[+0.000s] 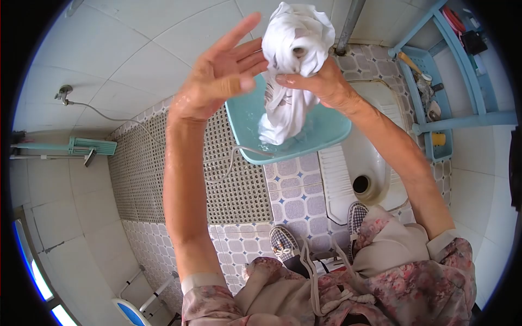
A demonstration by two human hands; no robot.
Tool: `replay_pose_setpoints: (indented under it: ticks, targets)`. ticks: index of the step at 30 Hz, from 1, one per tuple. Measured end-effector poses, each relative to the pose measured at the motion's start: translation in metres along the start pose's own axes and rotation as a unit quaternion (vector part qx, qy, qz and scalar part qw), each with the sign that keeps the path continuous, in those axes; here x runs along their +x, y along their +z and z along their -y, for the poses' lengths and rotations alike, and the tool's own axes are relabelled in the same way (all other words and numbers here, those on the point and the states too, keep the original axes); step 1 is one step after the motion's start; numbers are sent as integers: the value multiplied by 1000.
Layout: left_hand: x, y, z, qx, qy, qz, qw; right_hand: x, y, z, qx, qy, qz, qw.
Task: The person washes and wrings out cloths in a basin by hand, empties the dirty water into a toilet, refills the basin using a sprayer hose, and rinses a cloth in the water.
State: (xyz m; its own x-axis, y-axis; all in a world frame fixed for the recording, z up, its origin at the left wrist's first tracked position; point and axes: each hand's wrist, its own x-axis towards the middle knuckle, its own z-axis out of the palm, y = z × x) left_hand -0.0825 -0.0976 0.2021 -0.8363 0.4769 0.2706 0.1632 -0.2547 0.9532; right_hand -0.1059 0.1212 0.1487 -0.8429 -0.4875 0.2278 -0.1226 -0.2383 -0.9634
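Note:
A wet white cloth (296,41), bunched and twisted, hangs over a turquoise basin (296,155); some dark print shows on it. My right hand (321,87) grips the cloth from the right side, thumb across its front. Its lower end reaches down into the water in the basin. On the cloth's left, my left hand (220,79) is open with fingers spread, the fingertips close to the cloth's edge. Whether those fingertips touch it I cannot tell. A thin grey hose (234,155) runs over the basin's near rim.
Right of the basin lies a squat toilet (375,163) set in the floor. A perforated mat (179,168) covers the floor at left. A blue shelf (462,70) with brushes stands at right, a wall tap (64,93) at left. Below are my checked shoes (284,242).

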Motion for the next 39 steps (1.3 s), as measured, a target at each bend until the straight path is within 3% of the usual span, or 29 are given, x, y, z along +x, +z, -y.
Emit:
replay_pose_setpoints:
  ticks: [3, 5, 6, 7, 9, 10, 13, 14, 17, 18, 22, 24, 27, 28, 31, 34, 37, 39]
  targets:
    - [1, -23, 65, -134, -46, -220, 965, 2, 7, 5, 161, 87, 11, 983]
    - [2, 0, 100, -172, -110, -277, 939, 5, 11, -1, 256, 141, 20, 956]
    - [3, 12, 113, -293, -135, -259, 910, 7, 15, -10, 247, 145, -7, 958]
    - [1, 23, 125, -409, -159, -235, 867, 9, 14, -25, 177, 131, -15, 975]
    - [-8, 40, 151, -460, -219, -226, 831, 13, 6, -51, 34, 102, -35, 994]
    - [-14, 48, 157, -484, -247, -223, 810, 13, 0, -24, -265, 287, -18, 921]
    - [-40, 57, 161, -444, -300, -226, 813, 9, -42, -96, -378, 199, -7, 904]
    - [-39, 57, 153, -427, -330, -253, 803, 5, -43, -96, -293, 205, -66, 931]
    - [-45, 43, 177, -475, -284, -265, 790, 12, -68, -97, -300, 157, -96, 936]
    - [-43, 46, 170, -455, -275, -275, 801, 14, -75, -98, -199, 217, -43, 955]
    - [-37, 20, 187, -322, -357, -245, 842, 16, -60, -155, -414, 124, 42, 901]
    - [-32, 2, 230, -194, -375, -307, 853, 9, -42, -189, -518, 56, 49, 852]
    - [-26, -16, 276, -14, -443, -384, 810, 19, -30, -162, -531, 259, 146, 793]
    - [-22, -15, 273, 45, -471, -404, 783, 14, -36, -174, -538, 207, 142, 805]
    - [-18, 2, 237, 32, -469, -445, 762, 19, -55, -189, -473, 186, 130, 851]
    - [-39, 0, 210, -309, -413, -332, 790, -1, -67, -167, -327, 141, 10, 935]
    - [-41, 13, 174, -448, -324, -294, 780, -21, -60, -147, -246, 167, -62, 953]
    - [-39, 21, 153, -418, -264, -249, 833, -21, -60, -152, -65, 220, -80, 970]
